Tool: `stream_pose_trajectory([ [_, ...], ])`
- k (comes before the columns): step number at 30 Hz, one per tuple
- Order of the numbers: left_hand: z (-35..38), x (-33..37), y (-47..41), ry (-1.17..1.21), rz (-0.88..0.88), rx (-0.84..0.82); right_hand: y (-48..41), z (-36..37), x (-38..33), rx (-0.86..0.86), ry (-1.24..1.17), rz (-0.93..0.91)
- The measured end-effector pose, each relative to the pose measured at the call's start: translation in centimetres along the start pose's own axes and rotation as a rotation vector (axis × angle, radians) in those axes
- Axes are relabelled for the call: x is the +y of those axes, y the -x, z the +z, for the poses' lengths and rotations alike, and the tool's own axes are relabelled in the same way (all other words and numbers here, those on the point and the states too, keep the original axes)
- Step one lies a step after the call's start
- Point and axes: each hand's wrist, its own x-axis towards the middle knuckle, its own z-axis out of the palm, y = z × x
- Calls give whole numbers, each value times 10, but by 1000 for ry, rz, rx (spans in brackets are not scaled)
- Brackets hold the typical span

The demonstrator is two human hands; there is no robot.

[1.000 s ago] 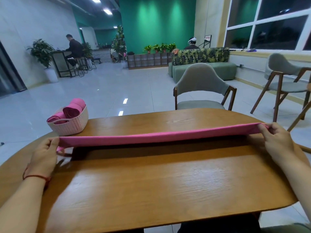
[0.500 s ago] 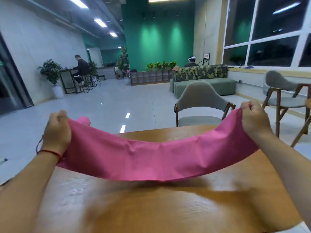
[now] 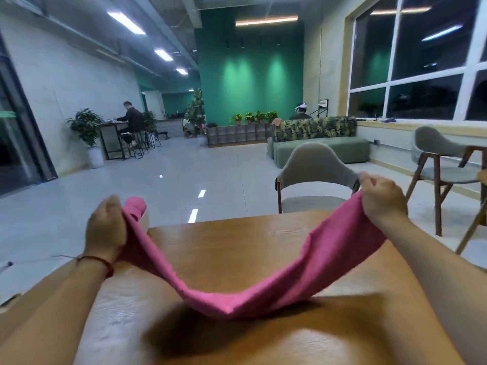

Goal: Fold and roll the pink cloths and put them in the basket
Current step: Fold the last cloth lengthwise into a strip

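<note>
The left hand (image 3: 105, 227) and the right hand (image 3: 382, 198) each hold one end of the pink cloth (image 3: 237, 299), with the fingers curled tightly around the fabric. Both hands are raised above the wooden table (image 3: 237, 243). The cloth hangs between them as a long folded band and sags deeply in the middle. Its lowest part is very near the table top, but I cannot tell if it touches. The basket (image 3: 145, 219) stands at the far left edge of the table, mostly hidden behind the left hand, and one rolled cloth (image 3: 135, 206) shows in it. In my judgement the main risk is the slack: with so much sag the folded layers can slide apart, so the band lands twisted or uneven and the roll becomes loose. If the low part drags on the wood while the hands move, the fold can open. One end can also slip out if a hand relaxes before the cloth lies flat. The left hand is just beside the basket, so a wide movement there can push the basket toward the table edge.
</note>
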Motion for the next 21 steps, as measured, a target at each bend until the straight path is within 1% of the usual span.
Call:
stream_pose_trajectory([
  [2,1,7,-3,40,27,-18,-3,-3,-5,-31,-27,-21],
  [3,-7,3,-8,29,16,22,-7,-10,2,-22,-27,11],
  [6,-36,-24,-18,-27,-94,166,-15,-37,34,87,-27,224],
  [7,-41,-28,-17,-23,-110,182,-16,-40,39,119,-50,230],
  [9,-37,-18,-14,3,-117,181,-17,-37,21,159,-139,193],
  [12,-24,7,-7,60,-89,174,-21,-29,-11,134,-310,184],
  [14,-28,7,-11,91,-68,190,-26,-34,-11,137,-356,211],
  [17,-42,-20,-24,74,-123,255,-31,-49,21,188,-290,367],
  [18,-46,-27,-25,53,-126,262,-30,-51,29,198,-259,389],
  [21,-38,-15,-22,51,-90,250,-26,-45,22,206,-260,342],
])
